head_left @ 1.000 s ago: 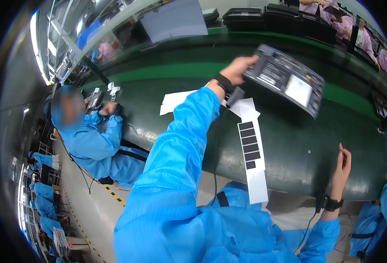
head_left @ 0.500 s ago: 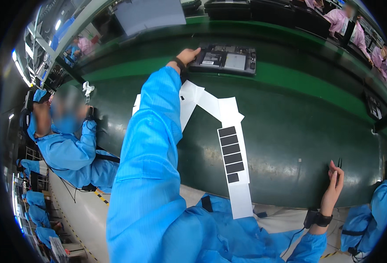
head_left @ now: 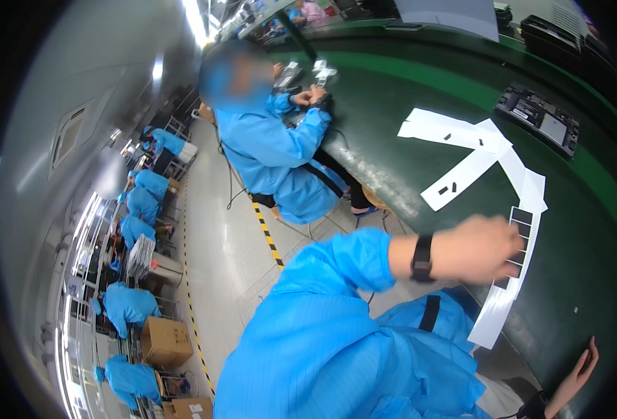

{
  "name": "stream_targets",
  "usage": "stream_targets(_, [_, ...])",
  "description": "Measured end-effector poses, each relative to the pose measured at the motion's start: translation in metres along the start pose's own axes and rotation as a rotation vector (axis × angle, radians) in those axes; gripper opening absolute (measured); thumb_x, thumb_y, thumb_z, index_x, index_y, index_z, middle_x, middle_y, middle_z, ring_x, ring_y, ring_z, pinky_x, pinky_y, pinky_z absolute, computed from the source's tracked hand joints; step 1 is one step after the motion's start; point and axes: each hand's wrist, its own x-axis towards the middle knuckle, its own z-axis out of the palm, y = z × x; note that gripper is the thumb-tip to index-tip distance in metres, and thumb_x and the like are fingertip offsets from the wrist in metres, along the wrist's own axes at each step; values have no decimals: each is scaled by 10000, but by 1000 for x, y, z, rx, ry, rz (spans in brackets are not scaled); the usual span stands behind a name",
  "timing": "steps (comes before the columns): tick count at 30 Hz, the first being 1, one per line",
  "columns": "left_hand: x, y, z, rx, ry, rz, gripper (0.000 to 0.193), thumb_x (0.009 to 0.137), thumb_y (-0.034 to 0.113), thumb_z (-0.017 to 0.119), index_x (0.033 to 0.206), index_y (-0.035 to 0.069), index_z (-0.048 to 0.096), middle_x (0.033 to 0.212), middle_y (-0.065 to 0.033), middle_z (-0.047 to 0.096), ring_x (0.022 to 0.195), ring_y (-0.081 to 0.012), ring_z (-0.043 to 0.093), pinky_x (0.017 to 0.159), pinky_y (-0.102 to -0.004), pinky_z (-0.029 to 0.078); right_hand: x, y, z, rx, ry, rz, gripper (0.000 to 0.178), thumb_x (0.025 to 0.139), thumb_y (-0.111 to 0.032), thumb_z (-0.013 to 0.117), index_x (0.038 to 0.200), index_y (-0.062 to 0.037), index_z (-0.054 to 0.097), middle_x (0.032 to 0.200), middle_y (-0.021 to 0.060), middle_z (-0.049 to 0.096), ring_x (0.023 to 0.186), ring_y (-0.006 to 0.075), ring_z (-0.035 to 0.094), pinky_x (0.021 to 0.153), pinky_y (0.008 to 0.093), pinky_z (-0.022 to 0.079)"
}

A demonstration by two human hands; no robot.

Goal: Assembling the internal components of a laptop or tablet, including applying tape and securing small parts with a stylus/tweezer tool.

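My right hand (head_left: 579, 377) sits lowest in view, at the near edge of the green belt (head_left: 602, 230), fingers stretched out flat and loose with nothing in them, a dark band at the wrist. Above it my left hand (head_left: 477, 248) is drawn in over the belt's edge, blurred, fingers curled inward; I cannot tell whether anything is between them. A black wristband (head_left: 421, 259) sits just behind it on my blue sleeve (head_left: 336, 307). That hand hangs right over the long white strip (head_left: 505, 293), beside its row of dark squares (head_left: 520, 225). Farther along the belt lie more white paper strips (head_left: 462, 157), crossing one another, a few small dark bits on them. Beyond those, well apart from both hands, the dark open device (head_left: 540, 120) rests flat on the belt. To the left a co-worker in blue (head_left: 270, 143) sits at the belt with both hands up on it
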Motion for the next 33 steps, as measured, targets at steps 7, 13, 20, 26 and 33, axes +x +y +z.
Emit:
stream_targets(7, [-40, -1, 122, -95, 165, 48, 698, 852, 379, 686, 1418, 50, 444, 1516, -188, 350, 1436, -373, 277, 1145, -547, 241, -1, -10, 12, -11, -52, 31, 339, 1056, -191, 443, 1310, 24, 503, 1398, 114, 535, 1293, 200, 471, 1112, 310, 304])
stream_targets(13, [-42, 4, 129, -37, 228, 75, 690, 864, 395, 661, 1422, 53, 443, 1524, -174, 348, 1422, -365, 297, 1143, -544, 236, -3, -9, 5, -53, -45, 2, 351, 1052, -206, 445, 1317, 14, 515, 1400, 105, 535, 1304, 215, 468, 1121, 330, 304])
stream_targets(20, [-36, 1, 128, -17, 279, 72, 603, 895, 313, 628, 1411, 53, 455, 1517, -149, 375, 1357, -349, 371, 1085, -486, 314, 0, 6, 7, 21, -43, -19, 308, 1042, -152, 468, 1284, 32, 519, 1395, 152, 536, 1298, 213, 477, 1122, 334, 298])
stream_targets(26, [-32, -10, 128, -46, 299, 96, 547, 896, 266, 622, 1385, 61, 489, 1491, -109, 428, 1336, -284, 406, 1053, -439, 348, 1, -2, 4, -1, -43, -49, 300, 1037, -154, 478, 1266, 35, 523, 1388, 163, 546, 1313, 220, 468, 1128, 335, 288])
stream_targets(33, [-31, -9, 130, -126, 321, 103, 512, 887, 275, 639, 1320, 33, 513, 1446, -156, 482, 1348, -305, 432, 1075, -434, 339, -5, -9, -1, -82, -35, -58, 291, 1031, -142, 483, 1262, 28, 535, 1358, 142, 571, 1277, 206, 500, 1119, 324, 302])
